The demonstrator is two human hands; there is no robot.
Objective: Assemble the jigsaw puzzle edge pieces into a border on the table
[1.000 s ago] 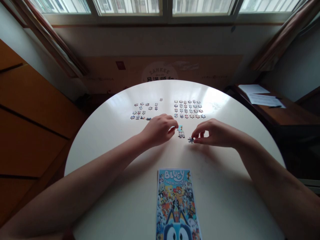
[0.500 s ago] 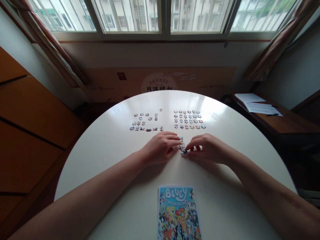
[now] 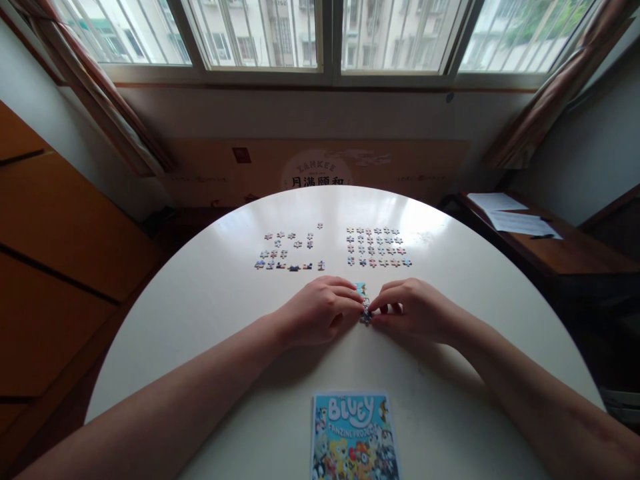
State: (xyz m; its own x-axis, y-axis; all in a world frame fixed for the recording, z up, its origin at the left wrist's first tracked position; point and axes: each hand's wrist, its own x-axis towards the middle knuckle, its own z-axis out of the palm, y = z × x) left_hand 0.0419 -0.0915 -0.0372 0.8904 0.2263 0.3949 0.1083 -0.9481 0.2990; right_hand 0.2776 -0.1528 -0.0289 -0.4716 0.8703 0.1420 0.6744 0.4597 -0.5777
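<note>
A narrow strip of joined jigsaw puzzle pieces [image 3: 361, 289] lies on the white table between my hands, its middle partly covered by fingers. My left hand [image 3: 323, 310] rests on the table at the strip's left side, fingers stretched out and fingertips touching its edge. From the right, my right hand [image 3: 417, 305] pinches a small dark puzzle piece [image 3: 367, 316] at the strip's near end between thumb and forefinger. Whether that piece is fully locked into the strip cannot be made out.
Loose puzzle pieces [image 3: 293, 268] lie in broken rows at the back left. Tighter rows of puzzle pieces [image 3: 380, 251] are at the back right. A Bluey picture sheet [image 3: 355, 433] lies near me on the round table [image 3: 175, 333]. Papers [image 3: 520, 223] rest on a side desk.
The view has tilted up slightly, so everything sits lower in the picture. Both hands stay at the strip, with the right fingers still pinching at its near end.
</note>
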